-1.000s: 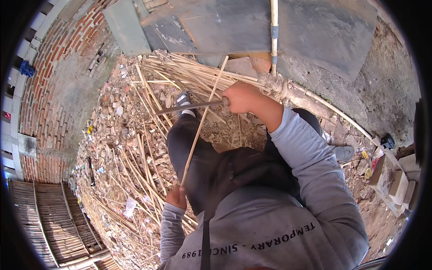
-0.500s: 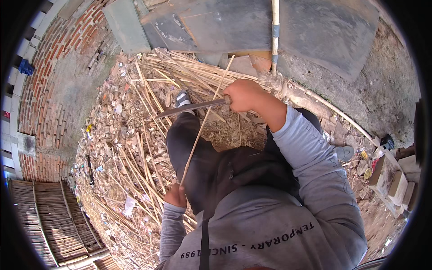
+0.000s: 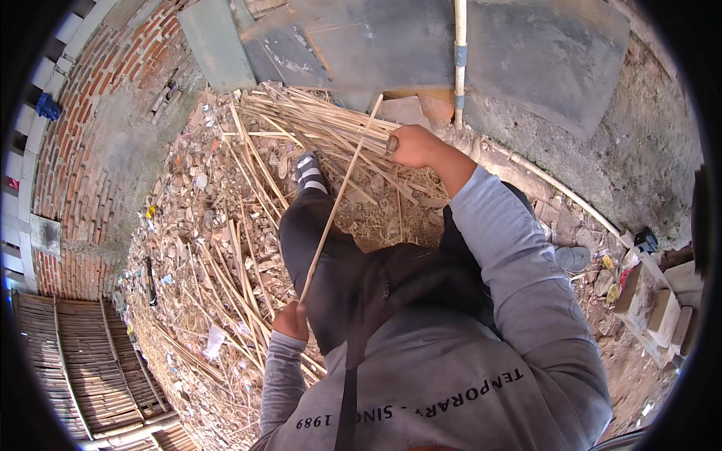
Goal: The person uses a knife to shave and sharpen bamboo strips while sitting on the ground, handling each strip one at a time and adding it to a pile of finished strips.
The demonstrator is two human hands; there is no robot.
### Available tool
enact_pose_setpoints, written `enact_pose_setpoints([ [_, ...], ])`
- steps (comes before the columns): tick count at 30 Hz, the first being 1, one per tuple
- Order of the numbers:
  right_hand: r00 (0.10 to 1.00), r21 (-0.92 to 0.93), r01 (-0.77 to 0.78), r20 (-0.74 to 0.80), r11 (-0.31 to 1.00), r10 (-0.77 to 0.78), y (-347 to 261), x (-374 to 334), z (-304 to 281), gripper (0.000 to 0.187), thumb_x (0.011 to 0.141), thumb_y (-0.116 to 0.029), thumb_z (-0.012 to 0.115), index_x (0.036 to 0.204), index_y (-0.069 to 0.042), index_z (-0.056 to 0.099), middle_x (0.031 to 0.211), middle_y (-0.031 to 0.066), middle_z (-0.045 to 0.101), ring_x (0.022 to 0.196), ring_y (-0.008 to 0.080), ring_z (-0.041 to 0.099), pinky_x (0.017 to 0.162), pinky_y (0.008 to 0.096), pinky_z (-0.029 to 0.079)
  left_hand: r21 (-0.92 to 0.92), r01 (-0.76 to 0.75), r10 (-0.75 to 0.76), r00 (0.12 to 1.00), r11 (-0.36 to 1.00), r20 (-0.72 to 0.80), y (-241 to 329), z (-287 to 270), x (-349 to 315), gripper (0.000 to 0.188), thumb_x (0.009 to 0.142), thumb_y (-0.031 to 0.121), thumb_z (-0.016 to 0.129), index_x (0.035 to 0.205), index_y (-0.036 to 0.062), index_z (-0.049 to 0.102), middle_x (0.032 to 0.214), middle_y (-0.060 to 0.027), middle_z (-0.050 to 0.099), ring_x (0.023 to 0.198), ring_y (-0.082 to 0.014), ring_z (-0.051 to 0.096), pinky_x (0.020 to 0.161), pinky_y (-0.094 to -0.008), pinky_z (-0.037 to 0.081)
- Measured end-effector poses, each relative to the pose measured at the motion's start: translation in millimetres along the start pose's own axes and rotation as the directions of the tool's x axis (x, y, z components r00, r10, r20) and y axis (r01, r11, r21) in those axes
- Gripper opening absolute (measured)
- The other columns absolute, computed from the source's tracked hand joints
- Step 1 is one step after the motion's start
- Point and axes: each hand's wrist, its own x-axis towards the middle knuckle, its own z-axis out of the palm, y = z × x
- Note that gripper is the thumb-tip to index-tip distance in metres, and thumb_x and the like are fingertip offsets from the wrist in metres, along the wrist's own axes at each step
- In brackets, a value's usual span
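Note:
My left hand (image 3: 292,322) is closed on the lower end of a long, thin bamboo strip (image 3: 335,207). The strip slants up and away across my left thigh, its far end above the pile of strips. Up at the right, my right hand (image 3: 415,146) is wrapped round the handle of a machete (image 3: 392,143). Only the handle's end shows beside the fist; the blade cannot be made out now. A small gap separates this fist from the held strip.
Many bamboo strips (image 3: 331,116) lie heaped ahead, with more loose strips (image 3: 239,289) to the left on littered ground (image 3: 188,225). My striped shoe (image 3: 309,173) is by the heap. Grey panels (image 3: 398,45) and a pole (image 3: 460,64) stand at the back. Wooden blocks (image 3: 662,316) sit at right.
My right hand has moved slightly right and away from the strip, and the machete blade that crossed it no longer shows. The strip's far end has shifted a little left.

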Motion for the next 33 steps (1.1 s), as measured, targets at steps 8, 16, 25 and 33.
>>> enact_pose_setpoints([
  [8,0.997,-0.122,0.048,0.069,0.991,-0.040,-46.8,-28.1,-17.8,0.033,0.070,-0.016,0.059,0.102,-0.012,0.070,0.094,0.0163,0.068,0.093,0.0339,0.064,0.080,0.0441,0.052,0.010,-0.040,0.041,0.995,0.999,-0.088,-7.7,11.6,-9.8,0.025,0.096,0.024,0.044,0.097,0.0037,0.058,0.067,-0.0250,0.059,0.064,-0.0463,0.059,0.058,-0.0538,0.045],
  [16,0.970,0.020,-0.140,-0.196,0.990,0.141,26.6,12.5,-19.2,0.035,0.070,-0.016,0.058,0.103,-0.006,0.068,0.104,0.0179,0.067,0.095,0.0364,0.063,0.081,0.0427,0.052,0.022,-0.002,0.002,1.000,1.000,-0.006,0.2,-2.6,-6.3,0.022,0.094,0.023,0.047,0.097,0.0031,0.057,0.067,-0.0248,0.060,0.064,-0.0459,0.059,0.058,-0.0535,0.046],
  [25,0.981,-0.031,0.160,0.113,0.987,-0.155,-34.8,-18.3,-15.8,0.025,0.068,-0.015,0.061,0.090,-0.008,0.069,0.087,0.0172,0.067,0.087,0.0347,0.064,0.076,0.0442,0.051,0.018,-0.015,0.016,1.000,1.000,-0.020,-5.3,5.2,-6.2,0.022,0.095,0.022,0.045,0.095,0.0033,0.056,0.067,-0.0264,0.059,0.065,-0.0471,0.059,0.057,-0.0534,0.045],
  [33,0.997,0.026,-0.010,-0.078,1.000,0.012,0.3,10.7,-0.8,0.033,0.069,-0.017,0.060,0.098,-0.004,0.068,0.097,0.0205,0.067,0.091,0.0367,0.064,0.080,0.0428,0.051,0.050,0.015,-0.016,1.000,0.999,0.016,-0.8,-7.1,-3.7,0.023,0.095,0.023,0.046,0.087,0.0036,0.054,0.066,-0.0249,0.058,0.065,-0.0470,0.058,0.057,-0.0529,0.045],
])
